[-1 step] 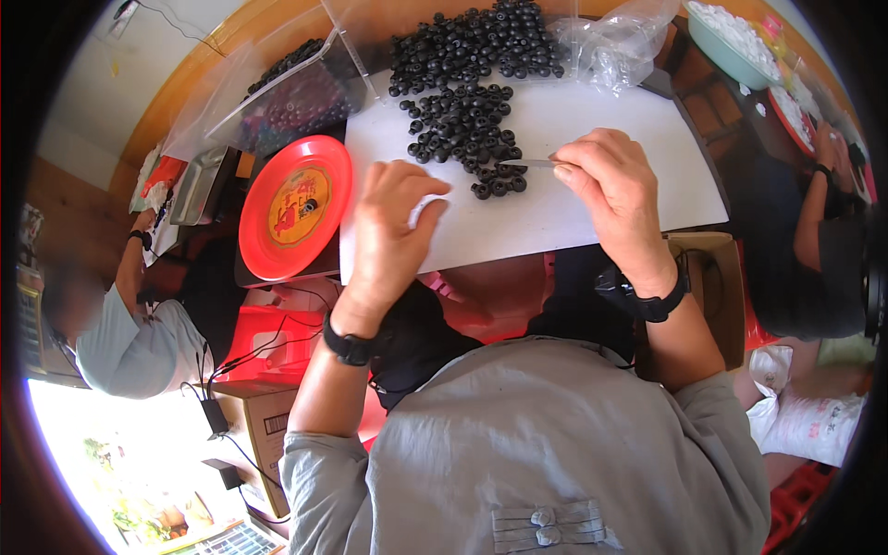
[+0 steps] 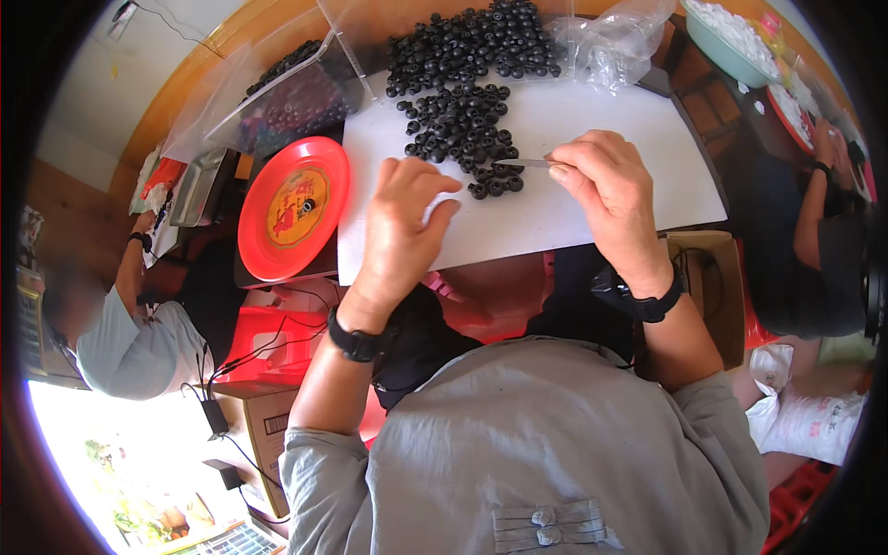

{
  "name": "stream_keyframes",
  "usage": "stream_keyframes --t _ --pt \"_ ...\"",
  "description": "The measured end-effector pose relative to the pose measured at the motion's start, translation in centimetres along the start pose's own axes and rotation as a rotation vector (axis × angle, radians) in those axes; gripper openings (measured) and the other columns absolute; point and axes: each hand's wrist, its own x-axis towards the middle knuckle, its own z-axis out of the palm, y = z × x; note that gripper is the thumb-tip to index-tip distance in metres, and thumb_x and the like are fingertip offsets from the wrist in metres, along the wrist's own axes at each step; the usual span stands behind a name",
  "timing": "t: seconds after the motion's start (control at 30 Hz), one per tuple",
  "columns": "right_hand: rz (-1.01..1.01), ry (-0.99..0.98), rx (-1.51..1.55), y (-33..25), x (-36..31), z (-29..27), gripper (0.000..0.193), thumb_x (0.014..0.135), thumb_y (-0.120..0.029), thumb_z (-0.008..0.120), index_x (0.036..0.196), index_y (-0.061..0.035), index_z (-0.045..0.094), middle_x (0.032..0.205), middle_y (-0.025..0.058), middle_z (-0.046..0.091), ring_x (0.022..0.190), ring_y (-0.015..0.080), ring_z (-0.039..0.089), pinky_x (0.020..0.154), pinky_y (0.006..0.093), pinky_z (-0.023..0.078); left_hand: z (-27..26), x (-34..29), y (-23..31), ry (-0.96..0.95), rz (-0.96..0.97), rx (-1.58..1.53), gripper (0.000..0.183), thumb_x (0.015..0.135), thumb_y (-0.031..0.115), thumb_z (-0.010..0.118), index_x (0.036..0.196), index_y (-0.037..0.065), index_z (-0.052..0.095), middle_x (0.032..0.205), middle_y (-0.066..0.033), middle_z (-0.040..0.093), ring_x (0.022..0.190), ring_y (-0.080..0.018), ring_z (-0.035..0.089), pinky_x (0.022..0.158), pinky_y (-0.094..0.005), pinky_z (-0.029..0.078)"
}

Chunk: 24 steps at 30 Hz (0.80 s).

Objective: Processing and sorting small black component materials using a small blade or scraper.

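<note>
I am pinching a thin metal tool (image 2: 524,163) in my right hand (image 2: 615,190), over the white board (image 2: 573,116) — its tip is pointing at the black beads (image 2: 453,129), which are lying across the board's middle and far side. My left hand (image 2: 404,217) is hovering over the board's left part — thumb and forefinger standing apart. A red plate (image 2: 257,217) is resting left of the board.

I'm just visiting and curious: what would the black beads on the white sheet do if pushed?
The black beads would probably roll, since they look round and the white sheet appears flat. A push might shift several, as they lie crowded together. Each is likely light, being small beside the right hand.
</note>
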Motion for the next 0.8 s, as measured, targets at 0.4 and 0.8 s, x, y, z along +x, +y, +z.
stream_keyframes --t 0.4,0.8 --pt "0.123 0.028 0.173 0.3 -1.5 1.6 0.010 0.088 -0.007 0.078 0.095 -0.0072 0.072 0.083 0.0054 0.065 0.075 0.0266 0.064 0.068 0.0389 0.050 3.6 0.5 -0.5 0.073 -0.054 -0.053 0.023 0.087 0.001 0.076 0.110 0.003 0.075 0.100 -0.0068 0.069 0.092 -0.0219 0.063 0.074 -0.0324 0.052" --pt "0.202 0.006 0.214 -0.8 -1.3 4.1 0.021 0.090 -0.021 0.082 0.082 -0.0072 0.068 0.069 0.0072 0.065 0.059 0.0260 0.062 0.055 0.0381 0.046 2.5 -1.3 -0.4 0.030 -0.542 -1.368 0.025 0.102 0.000 0.063 0.125 -0.007 0.069 0.107 -0.0143 0.073 0.093 -0.0181 0.068 0.073 -0.0298 0.054"
